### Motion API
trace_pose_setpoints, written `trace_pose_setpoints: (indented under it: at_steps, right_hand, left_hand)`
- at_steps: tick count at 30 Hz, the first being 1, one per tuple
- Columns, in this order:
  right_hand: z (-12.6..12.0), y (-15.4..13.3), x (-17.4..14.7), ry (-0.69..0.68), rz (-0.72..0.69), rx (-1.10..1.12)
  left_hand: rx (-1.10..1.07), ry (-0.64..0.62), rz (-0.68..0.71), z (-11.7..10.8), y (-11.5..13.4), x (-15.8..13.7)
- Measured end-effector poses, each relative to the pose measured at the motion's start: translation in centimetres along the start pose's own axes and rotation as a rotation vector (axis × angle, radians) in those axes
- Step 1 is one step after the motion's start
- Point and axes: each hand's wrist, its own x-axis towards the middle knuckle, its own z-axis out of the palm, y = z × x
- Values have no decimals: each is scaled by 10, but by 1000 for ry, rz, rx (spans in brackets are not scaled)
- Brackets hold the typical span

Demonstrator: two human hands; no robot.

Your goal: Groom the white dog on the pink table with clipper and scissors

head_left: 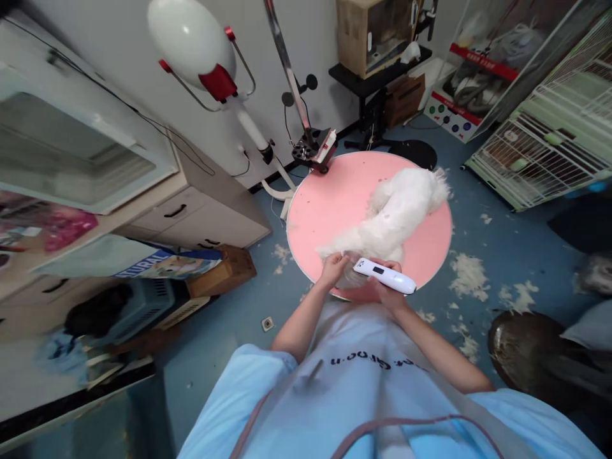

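Note:
A white dog [396, 210] is on a round pink table [329, 197], its trimmed body stretched from the far right towards my hands. Held in my right hand [389, 294] is a white pet hair clipper [389, 276] with a small dark display, its head pointing left. My left hand [333, 269] is closed at the near edge of the table, close to the dog's fur. Between the hands is a blurred, greyish, see-through shape [352, 273]; whether my left fingers grip it or fur, I cannot make out.
Tufts of cut white fur [468, 275] litter the blue floor. A metal post with a tool holder [313, 150] and a white dryer [191, 41] stand behind the table. Cabinets [191, 213] line the left, a wire cage [549, 140] the right. A round brown stool [521, 350] stands at lower right.

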Motion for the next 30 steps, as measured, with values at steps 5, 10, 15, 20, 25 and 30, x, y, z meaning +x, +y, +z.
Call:
trace_pose_setpoints:
  at_steps: [5,10,15,20,25,30]
  right_hand:
    - [20,14,-13,27,-181,-175]
    - [30,35,-17,111,-202,-213]
    - [38,49,-16,142,-298,-195]
    - [42,55,-19,181,-353,-213]
    - [48,60,-17,208,-377,-206]
    - [55,63,-13,223,-405,-208]
  left_hand:
    - [-41,-79,-54,2,0,-2]
    - [-13,-83,-43,0,-6,-2]
    - [-53,-110,-71,-4,-12,1]
    - [-75,-151,-132,-6,-7,3]
    - [-39,-144,-118,-12,-3,10]
    - [-32,-150,-146,-16,-4,16]
